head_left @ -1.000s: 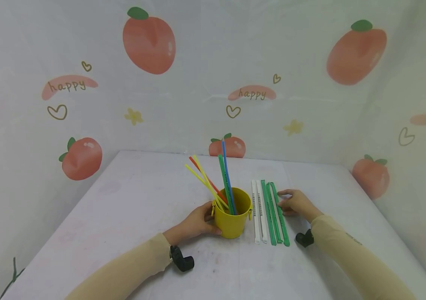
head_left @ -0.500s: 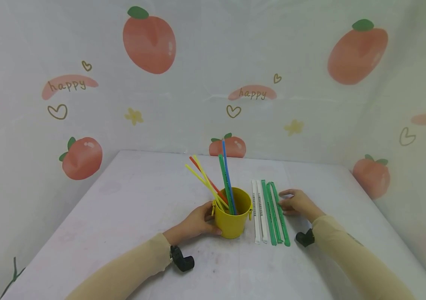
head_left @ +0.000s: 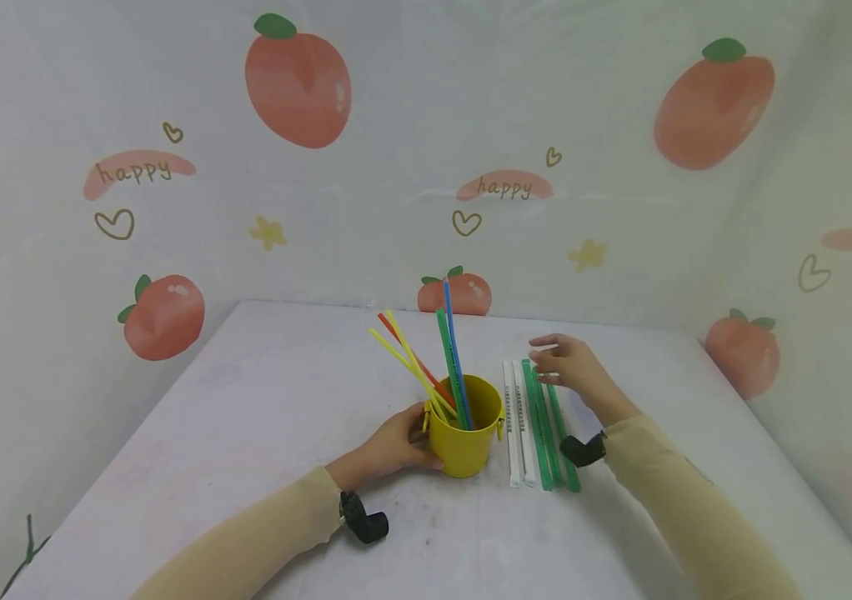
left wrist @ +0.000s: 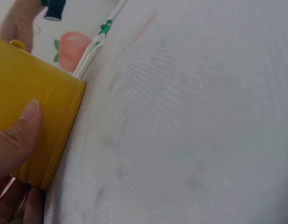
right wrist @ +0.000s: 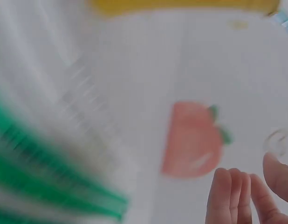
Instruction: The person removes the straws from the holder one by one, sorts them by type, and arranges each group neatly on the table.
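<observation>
A yellow bucket (head_left: 463,433) stands mid-table with yellow, red, green and blue straws (head_left: 447,354) leaning out of it. My left hand (head_left: 405,440) grips its left side; the thumb (left wrist: 18,135) presses the bucket's wall (left wrist: 37,102). To the right of the bucket lie two white wrapped straws (head_left: 516,421) and three green wrapped straws (head_left: 546,437) side by side. My right hand (head_left: 552,360) hovers over their far ends with relaxed fingers (right wrist: 232,196) and holds nothing. The right wrist view is blurred; it shows the green wrappers (right wrist: 41,182).
The white table (head_left: 261,417) is bare to the left and front of the bucket. A cloth wall printed with peaches (head_left: 298,79) closes in the back and both sides. Small black wrist cameras (head_left: 364,521) sit by each cuff.
My right hand has lifted from beside the green wrapped straws and moved back and left, over their far ends. My left hand and the bucket have stayed put.
</observation>
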The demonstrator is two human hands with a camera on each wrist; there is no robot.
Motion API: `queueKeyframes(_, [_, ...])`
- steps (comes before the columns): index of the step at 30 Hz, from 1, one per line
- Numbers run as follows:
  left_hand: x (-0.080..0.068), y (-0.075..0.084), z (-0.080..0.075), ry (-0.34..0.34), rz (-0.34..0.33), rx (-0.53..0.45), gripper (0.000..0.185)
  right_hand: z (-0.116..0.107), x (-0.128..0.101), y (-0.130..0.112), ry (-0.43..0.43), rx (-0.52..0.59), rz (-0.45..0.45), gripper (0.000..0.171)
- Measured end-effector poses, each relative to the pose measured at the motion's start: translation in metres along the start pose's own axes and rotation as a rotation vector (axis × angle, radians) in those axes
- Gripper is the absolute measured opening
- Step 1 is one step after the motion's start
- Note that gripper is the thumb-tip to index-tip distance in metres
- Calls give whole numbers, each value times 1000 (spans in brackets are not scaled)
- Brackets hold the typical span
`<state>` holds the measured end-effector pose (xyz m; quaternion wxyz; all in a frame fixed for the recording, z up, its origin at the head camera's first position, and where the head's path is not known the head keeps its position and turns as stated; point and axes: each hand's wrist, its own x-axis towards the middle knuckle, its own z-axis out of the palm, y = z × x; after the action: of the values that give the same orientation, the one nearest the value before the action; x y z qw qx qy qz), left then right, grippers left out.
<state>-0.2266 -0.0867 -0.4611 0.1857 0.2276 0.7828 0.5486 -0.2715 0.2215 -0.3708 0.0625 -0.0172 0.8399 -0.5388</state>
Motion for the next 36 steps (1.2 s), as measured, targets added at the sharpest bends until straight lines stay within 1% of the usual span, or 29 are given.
queueKeyframes(5, [0,0,0,2,-2,5,83,14,-8,-28,-7,89,-155,46])
queueKeyframes(8, [0,0,0,2,-3,10,84,27,-13,-41,-20,162,-220,45])
queueKeyframes(10, [0,0,-1,2,-3,10,83,36,-16,-48,-35,191,-262,44])
queueKeyframes(15, [1,1,-1,4,6,12,82,58,-23,-57,-55,199,-347,42])
queueKeyframes(19, [0,3,-1,1,13,11,82,71,-25,-59,-50,180,-370,40])
queueKeyframes(25, [-1,4,-1,-2,5,12,82,84,-25,-59,-39,130,-335,40])
queueKeyframes(36, [-1,4,0,5,8,15,82,93,-21,-56,-10,59,-317,40])
